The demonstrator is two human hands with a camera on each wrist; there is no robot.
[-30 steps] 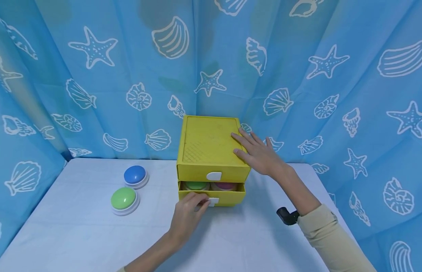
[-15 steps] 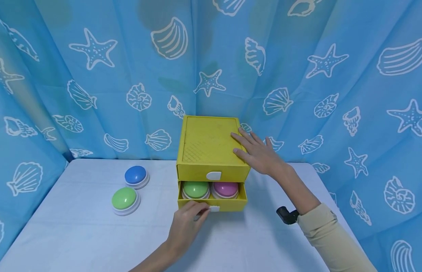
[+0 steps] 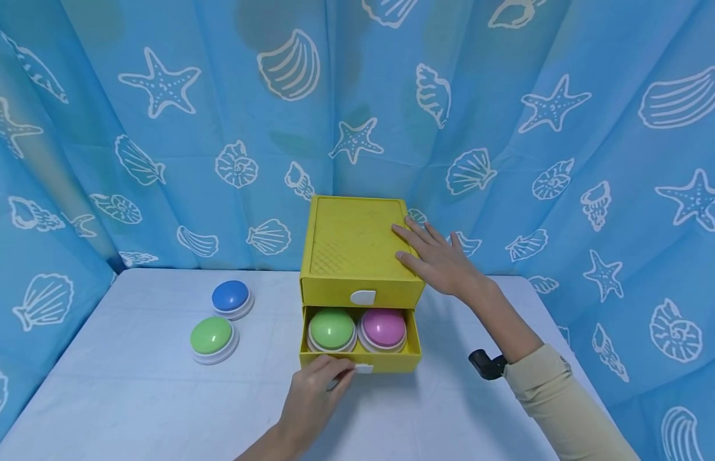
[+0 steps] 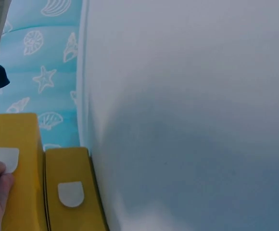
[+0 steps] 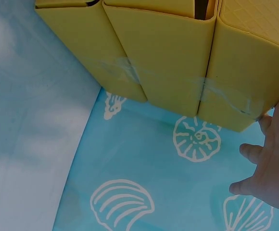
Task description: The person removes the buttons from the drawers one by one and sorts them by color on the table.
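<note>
My left hand (image 3: 313, 394) pinches the white tab handle (image 3: 365, 369) on the pulled-out drawer (image 3: 392, 363) of a yellow drawer unit (image 3: 357, 237). Inside that drawer sit a round green push button (image 3: 332, 329) and a pink one (image 3: 383, 328), side by side on white bases. With fingers spread, my right hand (image 3: 440, 261) rests on the right edge of the unit's top. In the left wrist view, the left fingertips (image 4: 3, 182) are at the tab, and a lower closed drawer (image 4: 77, 214) with its own white tab shows beside it.
On the white table (image 3: 161, 403), left of the unit, a blue push button (image 3: 230, 296) stands behind another green button (image 3: 211, 336). A blue curtain (image 3: 219, 115) with white seashells hangs close behind the unit. The top drawer (image 3: 334, 292) is closed.
The drawer has slid out toward me with my left hand on its tab, bringing the green and pink buttons into full view. My right hand has stayed on the unit.
</note>
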